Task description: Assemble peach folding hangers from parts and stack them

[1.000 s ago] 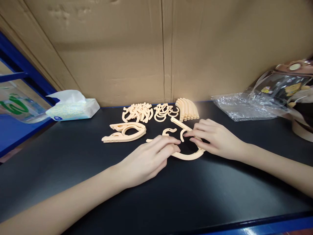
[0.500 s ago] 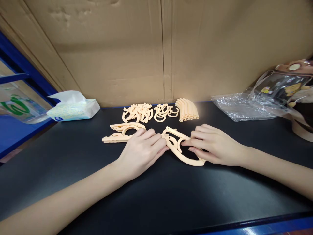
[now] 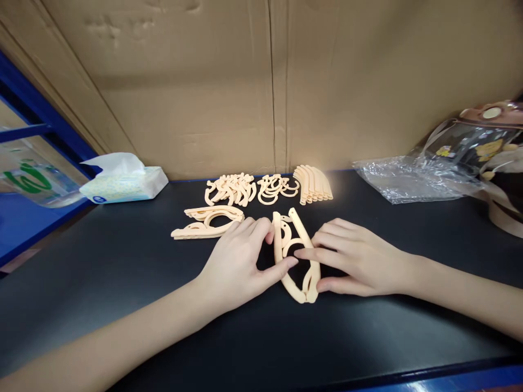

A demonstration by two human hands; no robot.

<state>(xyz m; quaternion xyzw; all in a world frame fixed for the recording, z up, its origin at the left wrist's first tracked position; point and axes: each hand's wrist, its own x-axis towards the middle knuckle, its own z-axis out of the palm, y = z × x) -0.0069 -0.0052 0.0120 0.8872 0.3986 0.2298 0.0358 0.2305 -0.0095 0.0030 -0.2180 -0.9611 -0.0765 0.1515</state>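
Observation:
A beige plastic folding clothes hanger [image 3: 316, 275], folded together, lies on the black table between my hands. My left hand [image 3: 241, 256] is at its left side, thumb stretched onto the hanger's edge and the other fingers bent, apart from the thumb. From the right, my right hand [image 3: 359, 258] grips the hanger, its index finger reaching over the arm into the opening and its thumb low against the outer edge. Just beyond my left hand rests a stack of folded hangers [image 3: 196, 234], partly covered by my fingers.
Along the cardboard wall [image 3: 183, 98] lie a heap of hanger pieces [image 3: 232, 188], a pile of curved hooks [image 3: 269, 188] and a row of curved arms [image 3: 314, 185]. A tissue pack [image 3: 122, 185] sits left. A clear plastic wrapper [image 3: 408, 177] and a transparent bag [image 3: 474, 139] are right.
The hanger has turned from lying slanted to pointing away from me, its arms closer together. My left fingers have come off its end, and the thumb has spread out.

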